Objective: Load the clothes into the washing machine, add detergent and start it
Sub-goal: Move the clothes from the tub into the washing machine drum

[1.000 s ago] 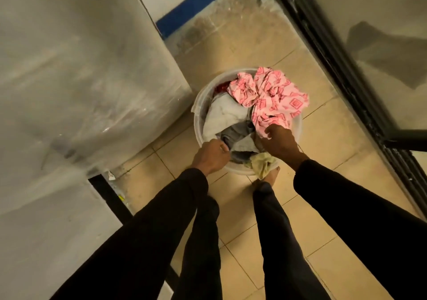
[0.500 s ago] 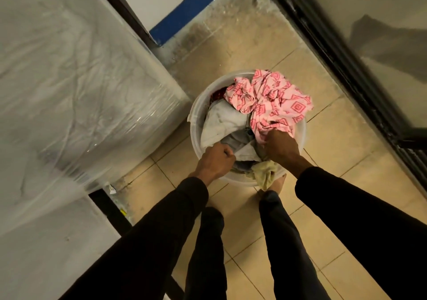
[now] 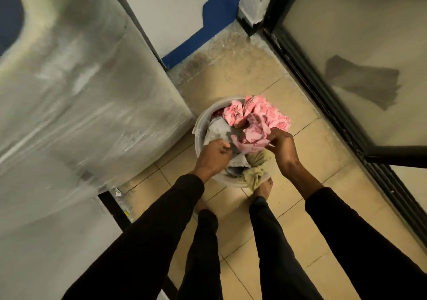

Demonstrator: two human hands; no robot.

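left hand (image 3: 213,155), right hand (image 3: 280,143) gripping clothes (image 3: 251,126) (bucket (image 3: 199,135))

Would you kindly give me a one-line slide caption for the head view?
Both hands, left hand and right hand, gather clothes, including a pink patterned cloth, from a white bucket on the tiled floor.

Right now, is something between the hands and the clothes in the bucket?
Nothing visible. The right hand grips the pink cloth and the left hand grips the grey cloth in the bucket.
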